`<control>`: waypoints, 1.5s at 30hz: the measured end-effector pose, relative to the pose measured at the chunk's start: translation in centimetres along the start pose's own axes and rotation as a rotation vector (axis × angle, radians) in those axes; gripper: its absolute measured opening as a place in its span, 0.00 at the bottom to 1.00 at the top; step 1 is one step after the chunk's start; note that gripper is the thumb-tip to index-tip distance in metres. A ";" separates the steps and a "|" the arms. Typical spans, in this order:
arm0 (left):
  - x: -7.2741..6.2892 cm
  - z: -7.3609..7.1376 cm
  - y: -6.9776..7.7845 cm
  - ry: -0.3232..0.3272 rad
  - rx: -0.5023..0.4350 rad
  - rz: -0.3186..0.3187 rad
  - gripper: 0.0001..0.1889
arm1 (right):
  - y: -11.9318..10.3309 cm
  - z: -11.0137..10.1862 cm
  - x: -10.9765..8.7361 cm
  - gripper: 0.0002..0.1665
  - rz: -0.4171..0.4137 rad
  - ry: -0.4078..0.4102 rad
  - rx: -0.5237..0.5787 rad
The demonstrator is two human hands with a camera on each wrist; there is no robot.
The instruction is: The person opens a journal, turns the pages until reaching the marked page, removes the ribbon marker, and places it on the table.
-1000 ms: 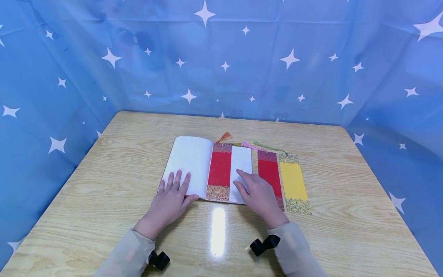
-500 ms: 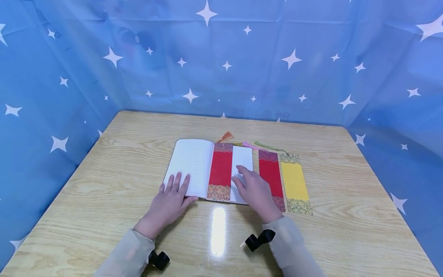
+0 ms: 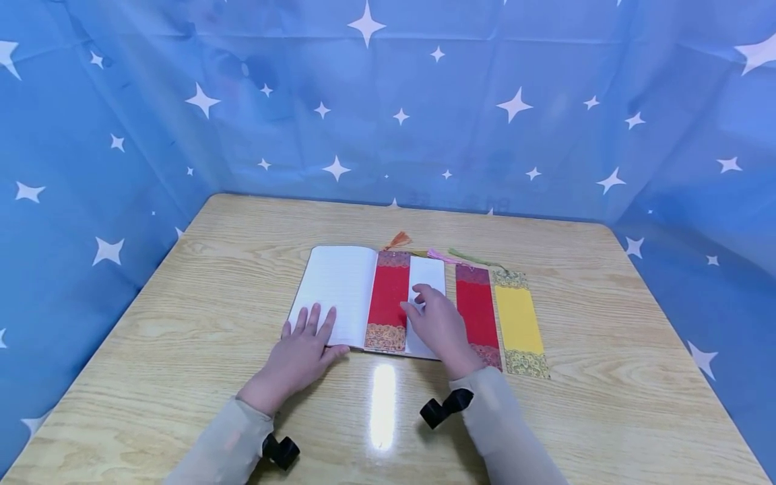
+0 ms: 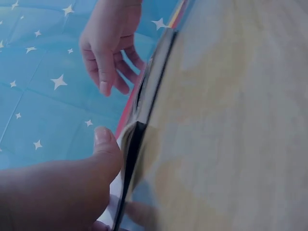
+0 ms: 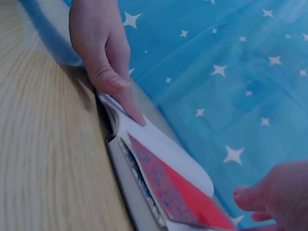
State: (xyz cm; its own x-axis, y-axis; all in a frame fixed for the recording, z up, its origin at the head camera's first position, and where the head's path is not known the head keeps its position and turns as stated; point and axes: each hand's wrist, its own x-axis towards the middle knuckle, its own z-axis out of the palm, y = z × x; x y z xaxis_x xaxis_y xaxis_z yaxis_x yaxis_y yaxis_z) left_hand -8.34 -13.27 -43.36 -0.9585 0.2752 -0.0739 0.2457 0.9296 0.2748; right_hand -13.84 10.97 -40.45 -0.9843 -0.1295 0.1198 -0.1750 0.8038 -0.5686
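Fingers [image 3: 426, 290] of the right hand [image 3: 439, 325] are hanging loosely bent over the right page [image 3: 426, 273], pinching nothing; I cannot tell if the thumb is touching the paper. The left hand [image 3: 302, 357] is spreading its fingers on the left side of the open book [image 3: 342, 279]. Close by the right thumb, the red bookmark [image 3: 389, 293] is lying on the right page, along the middle fold, and its orange tassel [image 3: 398, 240] is poking out past the top. It is looking thin and flat, so I am guessing it is light and a bit stiff, like a card, and easy to crease. I am picking its long side near the right hand as the best place to pinch, not the soft tassel. The book is looking heavier, with floppy pages. Farther out, a second red bookmark [image 3: 476, 306] and a yellow bookmark [image 3: 519, 320] are lying side by side on the counter [image 3: 606, 316].
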 end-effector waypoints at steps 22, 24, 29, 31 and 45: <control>-0.2 0.2 0.0 0.003 -0.049 -0.007 0.42 | -1.2 1.0 1.8 0.21 0.315 -0.155 0.169; -0.2 0.4 0.0 0.006 -0.042 -0.005 0.43 | -1.3 1.1 1.8 0.21 0.341 -0.157 0.155; -0.3 0.5 0.0 0.015 -0.036 0.002 0.43 | -1.5 1.4 1.9 0.21 0.391 -0.162 0.123; -0.2 0.6 0.0 0.018 -0.037 0.004 0.43 | -1.5 1.4 2.1 0.20 0.406 -0.164 0.118; -0.2 0.5 -0.2 0.034 -0.032 0.003 0.43 | -0.7 1.1 2.4 0.15 0.421 -0.143 0.333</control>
State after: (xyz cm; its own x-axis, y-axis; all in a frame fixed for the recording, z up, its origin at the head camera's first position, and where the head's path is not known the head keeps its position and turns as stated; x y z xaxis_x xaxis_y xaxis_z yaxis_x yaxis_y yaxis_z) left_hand -8.08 -13.37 -43.83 -0.9622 0.2694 -0.0405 0.2448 0.9203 0.3052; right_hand -16.13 9.50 -40.66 -0.9602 0.0670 -0.2713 0.2589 0.5789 -0.7732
